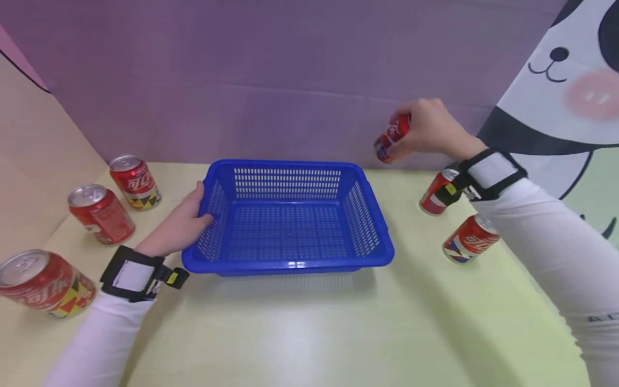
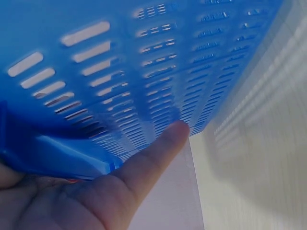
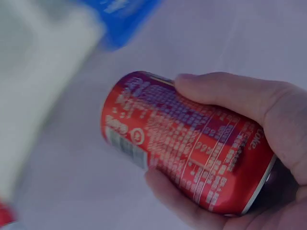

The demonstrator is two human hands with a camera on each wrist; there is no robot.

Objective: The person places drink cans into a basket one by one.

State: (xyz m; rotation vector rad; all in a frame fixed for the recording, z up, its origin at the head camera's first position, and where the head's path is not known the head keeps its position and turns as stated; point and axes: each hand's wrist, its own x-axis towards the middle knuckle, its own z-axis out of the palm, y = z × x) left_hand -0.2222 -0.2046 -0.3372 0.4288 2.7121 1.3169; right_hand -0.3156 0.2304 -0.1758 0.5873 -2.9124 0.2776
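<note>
A blue plastic basket with slotted walls stands on the table. My left hand holds its left side at the rim; in the left wrist view one digit lies against the slotted wall. My right hand grips a red Coke can in the air, beyond the basket's back right corner. Tilted in that grip, the can shows its printed text and barcode in the right wrist view, with thumb and fingers on opposite sides of it.
Left of the basket stand three red cans: a back one, a middle one and a near one. Two more cans, one farther and one nearer, stand under my right forearm. A purple cloth hangs behind the table.
</note>
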